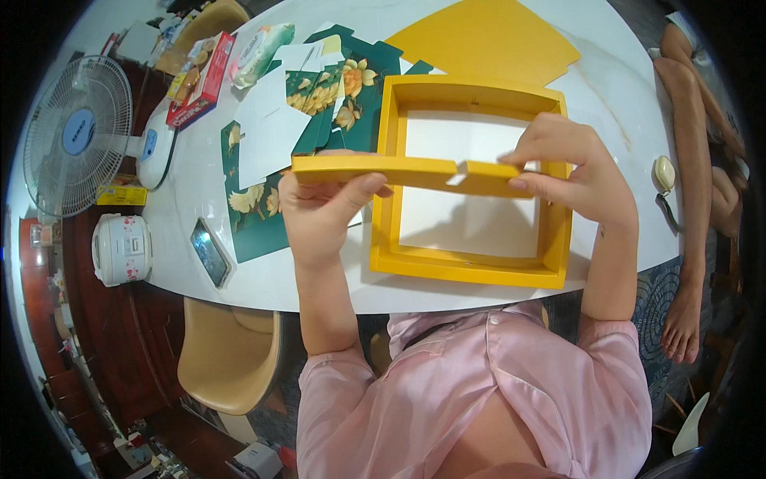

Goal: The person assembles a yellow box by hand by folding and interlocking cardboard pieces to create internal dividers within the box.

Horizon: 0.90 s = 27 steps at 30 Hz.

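A long yellow cardboard strip with a slot near its right part is held up over the near table edge, above a yellow open box frame. My left hand grips the strip's left part, thumb on its near face. My right hand pinches its right end between thumb and fingers. The rectangular frame lies on the white table with a white area inside; whether that is a bottom or the tabletop I cannot tell. Shadows of my hands fall on it.
Green flower-printed card sheets and white card pieces lie left of the frame. A yellow sheet lies behind it. A phone, rice cooker, fan and red box are at left. A person's leg is at right.
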{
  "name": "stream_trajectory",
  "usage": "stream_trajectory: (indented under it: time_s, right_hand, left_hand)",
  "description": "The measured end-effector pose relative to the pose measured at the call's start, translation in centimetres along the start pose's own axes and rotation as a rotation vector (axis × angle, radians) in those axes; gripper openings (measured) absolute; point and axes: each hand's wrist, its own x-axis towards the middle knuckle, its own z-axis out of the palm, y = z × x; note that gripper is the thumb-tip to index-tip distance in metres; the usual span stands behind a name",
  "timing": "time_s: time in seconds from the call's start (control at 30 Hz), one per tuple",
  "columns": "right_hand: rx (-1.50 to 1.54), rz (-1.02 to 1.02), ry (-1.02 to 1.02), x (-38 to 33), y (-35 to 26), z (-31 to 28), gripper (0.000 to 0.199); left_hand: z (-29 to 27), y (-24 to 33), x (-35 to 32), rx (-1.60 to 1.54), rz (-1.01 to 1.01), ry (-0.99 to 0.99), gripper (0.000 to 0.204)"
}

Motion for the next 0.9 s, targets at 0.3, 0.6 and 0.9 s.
stream_trajectory:
  time_s: [0.3,0.6,0.9]
  right_hand:
    - [-0.061,0.011,-0.082,-0.2,-0.8,0.0,0.011]
    - [0.117,0.027,-0.094,0.1,-1.2,2.2,0.011]
    - [0.113,0.260,-0.124,1.0,-3.6,3.0,0.023]
  left_hand:
    - [0.6,0.3,0.9,-0.030,0.048,-0.062,0.022]
    - [1.6,0.0,0.4,0.133,-0.082,-0.012,0.020]
    - [3.4,-0.6,0.9,-0.003,-0.199,-0.051,0.025]
